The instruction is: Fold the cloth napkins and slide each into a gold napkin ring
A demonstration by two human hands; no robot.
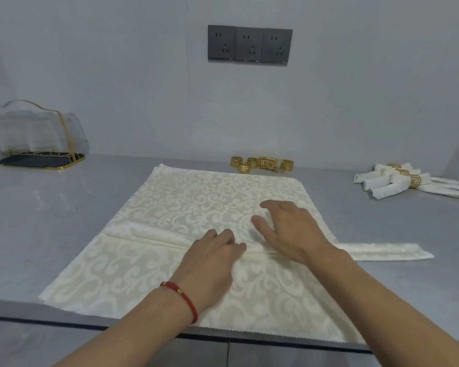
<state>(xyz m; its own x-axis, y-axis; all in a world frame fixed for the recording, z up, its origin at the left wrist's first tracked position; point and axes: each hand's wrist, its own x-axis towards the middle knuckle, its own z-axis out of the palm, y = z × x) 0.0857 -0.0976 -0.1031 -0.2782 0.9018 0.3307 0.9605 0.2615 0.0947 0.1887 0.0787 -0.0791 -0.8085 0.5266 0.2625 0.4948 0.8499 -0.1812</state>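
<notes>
Pleating napkin (196, 207) on desk (51, 207): left hand (215, 256) pinches mid fold, right hand (289, 229) flat & open on cloth; next prob. gather more pleats w/ both hands, then ring (263, 163)

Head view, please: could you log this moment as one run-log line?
step: pleating napkin | left hand: pinches fold | right hand: open on cloth | loose gold rings: untouched | finished napkins: far right

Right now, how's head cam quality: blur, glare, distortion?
Head view: even, soft light with no harsh shadows or glare; wide-angle bend curves the counter edge; the rings and the bag at far left look soft; napkin pattern reads clearly; left hand and right hand are slightly smeared.
</notes>
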